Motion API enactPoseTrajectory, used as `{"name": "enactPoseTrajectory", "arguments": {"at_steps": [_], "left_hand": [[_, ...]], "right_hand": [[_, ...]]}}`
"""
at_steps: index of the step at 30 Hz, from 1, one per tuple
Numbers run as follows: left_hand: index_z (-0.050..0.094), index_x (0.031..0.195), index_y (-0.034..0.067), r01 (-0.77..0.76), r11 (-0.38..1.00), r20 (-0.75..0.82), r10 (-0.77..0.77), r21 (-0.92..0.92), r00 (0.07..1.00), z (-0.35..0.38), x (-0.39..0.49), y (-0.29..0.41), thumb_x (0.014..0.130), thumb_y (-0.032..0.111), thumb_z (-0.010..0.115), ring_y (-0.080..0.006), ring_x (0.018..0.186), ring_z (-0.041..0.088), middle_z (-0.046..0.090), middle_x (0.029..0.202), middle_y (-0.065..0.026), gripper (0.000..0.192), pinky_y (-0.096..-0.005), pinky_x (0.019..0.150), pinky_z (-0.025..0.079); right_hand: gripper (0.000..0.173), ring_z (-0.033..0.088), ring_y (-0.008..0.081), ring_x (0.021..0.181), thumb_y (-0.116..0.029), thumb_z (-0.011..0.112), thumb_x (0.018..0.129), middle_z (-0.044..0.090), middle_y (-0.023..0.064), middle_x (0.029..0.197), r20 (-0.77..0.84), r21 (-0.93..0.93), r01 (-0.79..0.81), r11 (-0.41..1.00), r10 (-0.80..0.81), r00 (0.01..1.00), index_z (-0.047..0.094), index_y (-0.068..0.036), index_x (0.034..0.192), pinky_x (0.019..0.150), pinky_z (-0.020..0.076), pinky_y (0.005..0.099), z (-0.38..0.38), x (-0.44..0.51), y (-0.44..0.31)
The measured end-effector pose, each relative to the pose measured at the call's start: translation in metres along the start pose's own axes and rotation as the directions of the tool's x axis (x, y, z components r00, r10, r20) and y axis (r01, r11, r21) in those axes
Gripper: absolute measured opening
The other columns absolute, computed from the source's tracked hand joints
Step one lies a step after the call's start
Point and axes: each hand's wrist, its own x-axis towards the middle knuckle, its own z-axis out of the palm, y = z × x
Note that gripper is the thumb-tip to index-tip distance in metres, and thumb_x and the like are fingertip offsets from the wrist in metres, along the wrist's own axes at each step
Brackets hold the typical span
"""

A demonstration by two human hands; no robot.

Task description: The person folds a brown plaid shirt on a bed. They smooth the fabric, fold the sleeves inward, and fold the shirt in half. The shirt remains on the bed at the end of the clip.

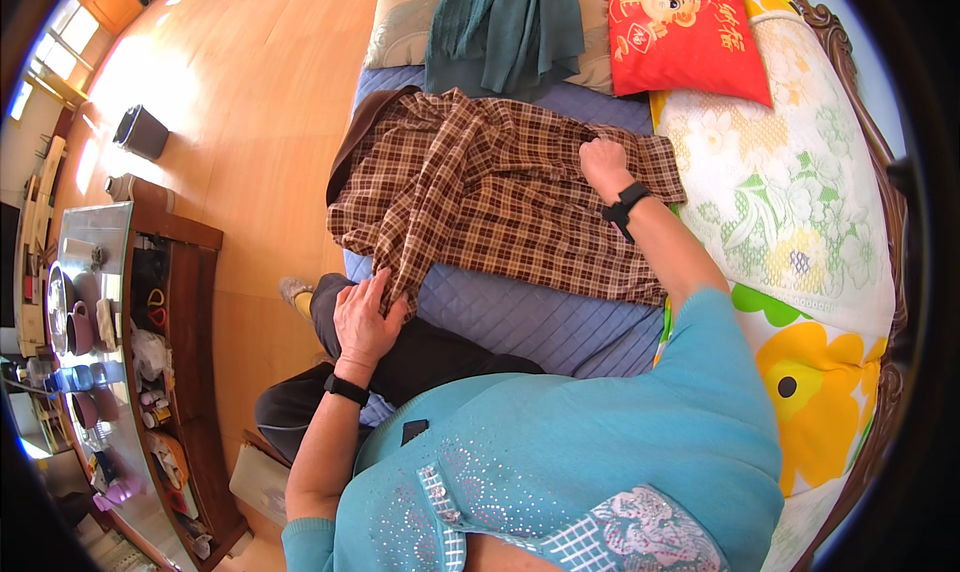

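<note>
A brown plaid garment (517,212) lies spread over the blue quilted seat cover (480,313) before me. Its plain dark brown band (360,141) shows along the left edge. My left hand (367,317) has the end of one plaid sleeve (401,287) between thumb and fingers, close to my knee. With fingers curled, my right hand (604,163) rests on the garment's far right part and appears to grip the cloth there; its fingertips are partly hidden.
A teal knitted garment (502,32) and a red cushion (686,32) lie beyond the plaid cloth. White lace (795,159) covers the backrest at right. To the left stand a glass-topped table (97,272) bearing cups and a dark bin (141,133) on the wooden floor.
</note>
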Motion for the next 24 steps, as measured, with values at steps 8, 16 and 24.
{"name": "enactPoseTrajectory", "arguments": {"at_steps": [8,16,24], "left_hand": [[0.062,0.116,0.004,0.0,1.0,-0.005,0.0,-0.016,1.0,-0.001,0.0,0.0,0.08,0.028,0.068,-0.0295,0.086,0.062,0.066,0.092,-0.011,0.044,-0.0384,0.085,0.044],[0.062,0.116,0.005,0.007,1.0,-0.008,-0.007,-0.007,1.0,0.002,0.0,0.002,0.08,0.027,0.068,-0.0285,0.086,0.062,0.066,0.092,-0.0104,0.043,-0.0383,0.084,0.045],[0.061,0.119,0.007,0.027,1.0,0.035,-0.026,-0.016,0.999,0.001,-0.002,0.0,0.082,0.026,0.067,-0.0296,0.093,0.063,0.068,0.1,-0.0104,0.042,-0.0391,0.088,0.045]], "right_hand": [[0.033,0.061,0.0338,0.109,-0.02,0.052,0.093,0.063,0.0124,0.124,-0.333,0.672,-0.036,0.74,0.346,0.877,0.06,-0.011,0.123,0.092,0.0492,0.0426,-0.025,-0.028,0.017],[0.066,0.012,0.0352,0.148,-0.054,0.032,0.1,0.015,0.0102,0.162,0.171,0.324,-0.463,0.825,0.431,0.886,0.026,-0.014,0.152,0.116,0.0155,0.0555,0.048,-0.025,-0.019],[0.051,0.052,0.0363,0.125,-0.029,0.064,0.089,0.055,0.021,0.134,0.045,0.758,-0.158,0.633,0.191,0.981,0.054,-0.004,0.133,0.104,0.0419,0.0406,0.014,-0.052,0.068]]}}
